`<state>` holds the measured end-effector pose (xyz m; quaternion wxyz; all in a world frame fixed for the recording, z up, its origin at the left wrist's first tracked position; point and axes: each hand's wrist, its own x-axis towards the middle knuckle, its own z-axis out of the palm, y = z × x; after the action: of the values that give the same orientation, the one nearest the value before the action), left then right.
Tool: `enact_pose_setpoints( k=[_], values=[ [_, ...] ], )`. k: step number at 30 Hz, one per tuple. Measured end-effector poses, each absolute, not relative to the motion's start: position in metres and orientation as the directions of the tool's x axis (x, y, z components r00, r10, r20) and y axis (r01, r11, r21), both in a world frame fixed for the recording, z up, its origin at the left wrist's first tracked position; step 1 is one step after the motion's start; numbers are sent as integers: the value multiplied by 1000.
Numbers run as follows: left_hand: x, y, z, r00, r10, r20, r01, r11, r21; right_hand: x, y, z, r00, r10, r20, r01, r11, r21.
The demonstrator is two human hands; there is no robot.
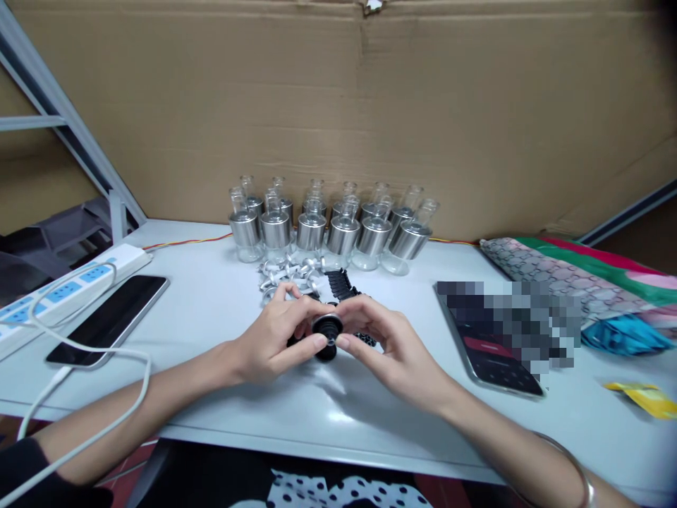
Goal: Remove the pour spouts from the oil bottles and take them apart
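Note:
Between my two hands, above the front middle of the table, is a small round stopper with a metal rim and black ribbed rings. My left hand pinches it from the left with thumb and fingers. From the other side, the thumb and fingertips of my right hand close on it too. Just behind the hands lie a heap of silvery metal pieces and a row of black parts. More black pieces show partly beneath my hands, mostly hidden.
Several glass bottles with metal sleeves stand in rows at the back. A phone, white cable and power strip are on the left. At right lie another phone, patterned fabric and a yellow packet.

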<state>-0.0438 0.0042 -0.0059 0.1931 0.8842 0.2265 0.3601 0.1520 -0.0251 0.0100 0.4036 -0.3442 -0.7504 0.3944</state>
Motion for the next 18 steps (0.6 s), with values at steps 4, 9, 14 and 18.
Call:
enact_pose_setpoints(
  k=[4,9,14,18],
  values=[
    [-46,4,-5,641,492,590,266,-863,430,152,-26,11,-423,834,355,214,472,-855],
    [-46,7,-10,597,408,691,279,-913,298,152,-26,10,-435,831,347,161,451,-878],
    [-43,10,-16,512,406,757,296,-911,288,153,-26,9,-407,826,390,221,503,-835],
    [-45,14,-18,530,380,758,281,-922,266,154,-25,8,-327,814,480,278,568,-775]
  ],
)
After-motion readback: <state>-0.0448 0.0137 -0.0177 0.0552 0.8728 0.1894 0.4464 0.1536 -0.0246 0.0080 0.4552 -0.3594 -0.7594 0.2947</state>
